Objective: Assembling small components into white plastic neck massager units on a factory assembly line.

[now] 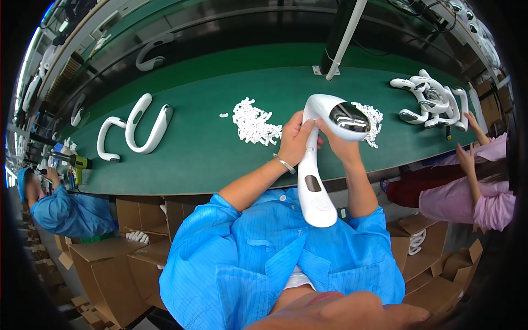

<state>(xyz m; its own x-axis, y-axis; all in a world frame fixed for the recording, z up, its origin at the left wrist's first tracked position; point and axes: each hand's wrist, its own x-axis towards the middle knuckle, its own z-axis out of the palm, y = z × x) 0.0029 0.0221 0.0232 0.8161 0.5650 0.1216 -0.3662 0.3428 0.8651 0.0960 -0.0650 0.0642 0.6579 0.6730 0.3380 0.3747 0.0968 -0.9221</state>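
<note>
Both hands grasp a white handheld appliance [316, 176] over the near edge of the green desk [209, 148]: the left hand [295, 140] wraps its neck, the right hand [336, 144] pinches under its head. A pile of small white parts [253, 125] lies at nine o'clock, with bare green beyond toward the two curved white shells [137, 129].

Brown cardboard boxes [104, 275] stood open under the green bench at the lower left, one holding what looked like white parts. More open brown cartons [440, 269] sat at the lower right. No labels, signs or screens showed.
</note>
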